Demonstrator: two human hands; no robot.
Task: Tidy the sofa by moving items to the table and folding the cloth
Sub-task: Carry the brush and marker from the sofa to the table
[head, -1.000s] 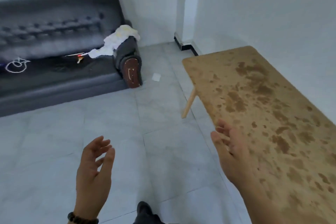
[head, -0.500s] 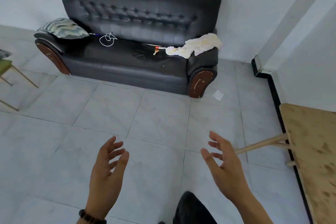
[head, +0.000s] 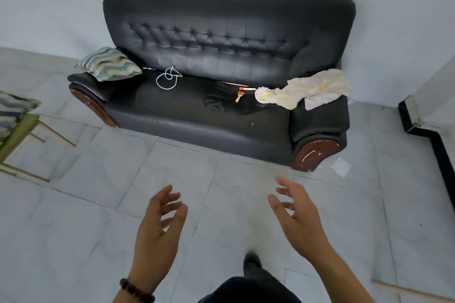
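A black leather sofa (head: 221, 51) stands against the far wall. A crumpled pale yellow and pink cloth (head: 305, 90) hangs over its right armrest. On the seat lie a coiled white cable (head: 168, 79), a small wooden-handled brush (head: 239, 96), a red-capped pen (head: 247, 88) and a dark pen (head: 150, 69) near the back. A striped cushion (head: 108, 64) rests on the left armrest. My left hand (head: 160, 231) and my right hand (head: 298, 216) hover over the floor in front of the sofa, fingers spread and empty.
A wooden chair (head: 19, 135) with a striped cushion stands at the left edge. A scrap of white paper (head: 341, 167) lies on the tiled floor by the sofa's right foot. A wooden table leg (head: 413, 291) shows at the bottom right. A black skirting runs along the right wall.
The view has swung left from the table to face the sofa and come closer to it. Both hands stay open and empty in front of me.
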